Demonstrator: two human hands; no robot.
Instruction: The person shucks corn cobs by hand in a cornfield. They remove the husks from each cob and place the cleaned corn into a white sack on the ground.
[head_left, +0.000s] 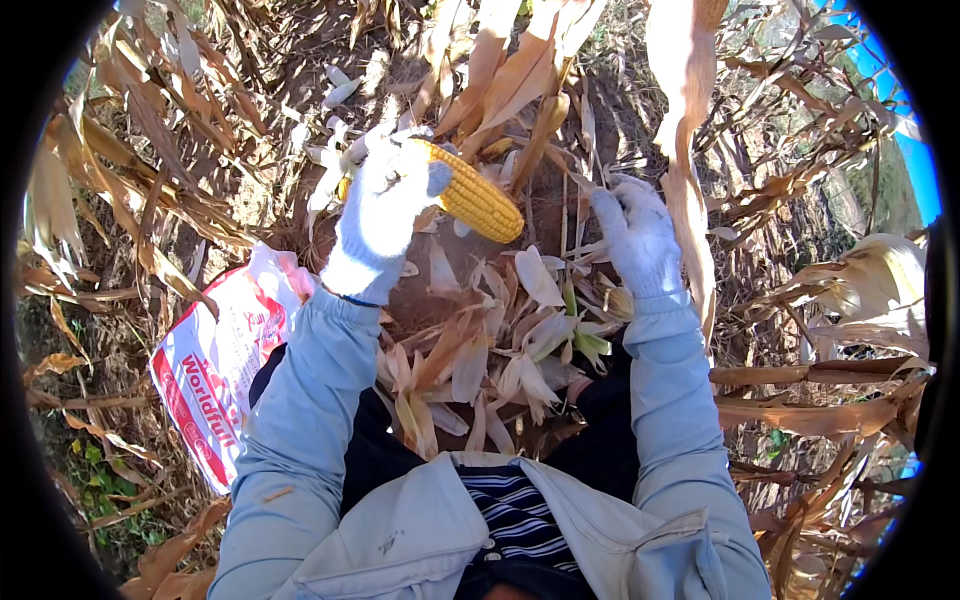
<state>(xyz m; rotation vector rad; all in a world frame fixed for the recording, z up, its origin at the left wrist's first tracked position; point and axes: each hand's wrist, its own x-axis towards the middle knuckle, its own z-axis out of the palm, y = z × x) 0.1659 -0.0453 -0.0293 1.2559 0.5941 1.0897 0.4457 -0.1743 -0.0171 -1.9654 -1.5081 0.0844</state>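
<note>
A husked yellow corn cob (480, 196) slants down to the right, its upper end in my left hand (386, 202). Both hands wear white knit gloves. To the right, my right hand (641, 229) is half curled beside a tall dry corn leaf (686, 150). A thin strip of dry husk reaches its fingertips; whether they pinch it I cannot tell. Pale husks partly hide another bit of yellow corn (343, 187), just left of my left glove. Loose corn husks (469, 360) lie heaped on the soil between my legs.
A white and red woven sack (217, 367) bearing print lies by my left arm. Dry corn stalks and leaves stand on both sides, with a fallen stalk (810, 373) near my right elbow. Brown leaves (517, 75) hang ahead of my hands.
</note>
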